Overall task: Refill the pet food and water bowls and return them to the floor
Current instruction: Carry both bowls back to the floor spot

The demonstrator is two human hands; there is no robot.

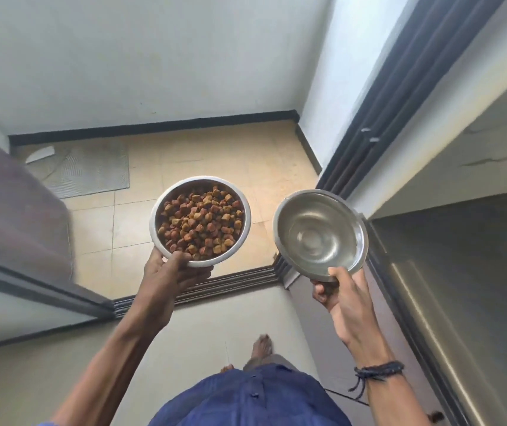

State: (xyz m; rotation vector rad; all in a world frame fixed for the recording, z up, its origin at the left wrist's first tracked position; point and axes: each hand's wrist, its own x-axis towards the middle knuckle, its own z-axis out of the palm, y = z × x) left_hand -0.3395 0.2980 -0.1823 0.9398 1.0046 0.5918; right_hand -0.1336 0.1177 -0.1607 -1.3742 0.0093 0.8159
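The person stands just short of a door sill [196,289], carrying one steel bowl in each hand out ahead of the body. The left hand [173,273] grips the near rim of the food bowl [200,221], thumb hooked over the edge and fingers underneath, and holds it level above the sill, probably so the heaped brown kibble [201,222] does not slide out. The right hand [335,292] pinches the near rim of the water bowl [319,233], right of the sill and close to the dark door frame [399,93]. This bowl is tipped toward the camera. Its inside shines, and I cannot tell whether any water lies in it; tilted like that, it would spill if it were full, so it is likely empty or nearly so.

Beyond the sill lies a small floor of beige tiles [215,158], edged by a dark skirting and closed in by pale walls. A grey mat [89,170] lies on those tiles, left of the sill and against the far wall. On the near side the floor is light and smooth, and the person's bare foot [261,347] steps toward the sill. A dark cord bracelet [378,372] sits on the right wrist. Both bowls are off the ground, so setting them down is yet to be done.
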